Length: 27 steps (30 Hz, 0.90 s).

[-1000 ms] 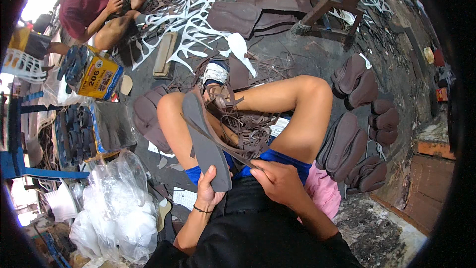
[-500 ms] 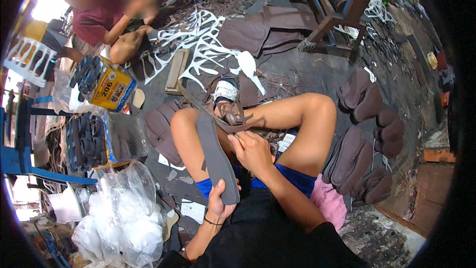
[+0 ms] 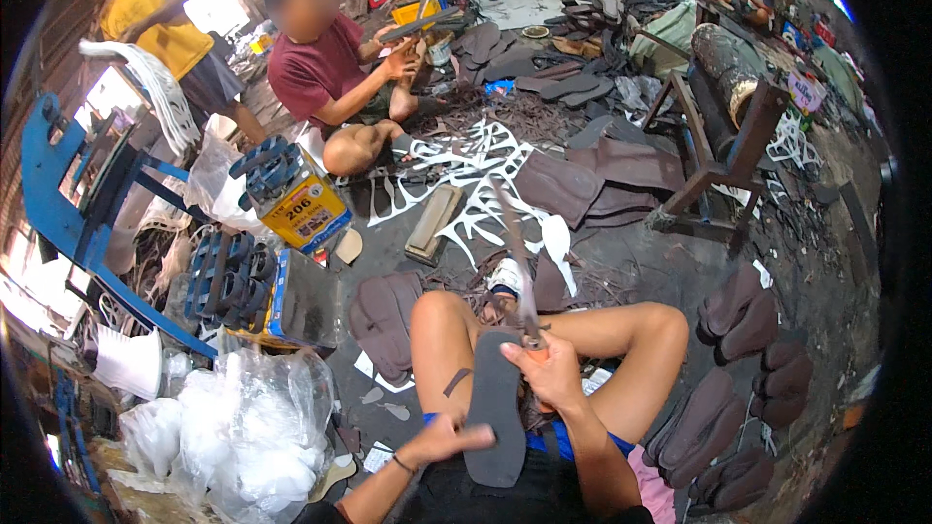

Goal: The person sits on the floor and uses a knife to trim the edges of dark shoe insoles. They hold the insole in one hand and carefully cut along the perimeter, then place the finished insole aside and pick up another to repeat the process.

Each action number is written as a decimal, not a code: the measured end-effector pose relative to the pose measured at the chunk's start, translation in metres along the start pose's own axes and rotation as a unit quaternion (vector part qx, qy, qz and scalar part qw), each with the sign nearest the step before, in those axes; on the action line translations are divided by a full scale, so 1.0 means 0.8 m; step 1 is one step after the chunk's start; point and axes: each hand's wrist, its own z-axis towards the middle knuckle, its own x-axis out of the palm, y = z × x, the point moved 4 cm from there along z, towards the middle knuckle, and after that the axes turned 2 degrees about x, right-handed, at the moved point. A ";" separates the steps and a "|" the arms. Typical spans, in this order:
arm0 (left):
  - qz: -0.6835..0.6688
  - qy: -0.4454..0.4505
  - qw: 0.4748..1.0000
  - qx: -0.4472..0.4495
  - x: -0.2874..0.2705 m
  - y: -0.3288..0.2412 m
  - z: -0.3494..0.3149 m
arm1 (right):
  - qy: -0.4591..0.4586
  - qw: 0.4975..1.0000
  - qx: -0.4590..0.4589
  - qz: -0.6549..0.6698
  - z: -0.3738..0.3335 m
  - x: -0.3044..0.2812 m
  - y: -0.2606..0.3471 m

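A dark grey shoe sole (image 3: 495, 408) stands tilted over my lap, its rounded lower end near my black shirt. My right hand (image 3: 551, 369) is closed round the handle of a long knife (image 3: 517, 257), whose blade points up and away, smeared by motion. The thumb of that hand lies by the sole's upper right edge. My left hand (image 3: 442, 442) is at the sole's lower left edge, blurred, with digits stretched out over its face. A thin dark offcut strip (image 3: 456, 382) lies on my left thigh.
Stacks of brown soles (image 3: 699, 427) lie to my right, and dark sheets (image 3: 386, 320) to my left. Beyond my feet are a whetstone block (image 3: 434, 223), white cut-out scrap (image 3: 466, 170) and a metal stand (image 3: 714, 165). A co-worker (image 3: 320, 78) sits at the far left.
My view has tilted up and to the left. The knife has swung from pointing left across the sole to pointing away. My left hand has loosened from the sole's lower end.
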 end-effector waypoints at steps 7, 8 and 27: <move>-0.155 -0.274 0.941 0.128 -0.048 -0.122 0.036 | -0.078 0.977 -0.149 -0.133 -0.092 -0.015 0.052; -0.137 -0.308 0.930 0.146 -0.057 -0.131 0.021 | -0.057 0.952 -0.199 -0.224 -0.105 -0.026 0.060; -0.151 -0.095 0.980 0.092 -0.023 -0.131 -0.021 | 0.029 0.892 -0.168 -0.419 -0.172 -0.054 0.108</move>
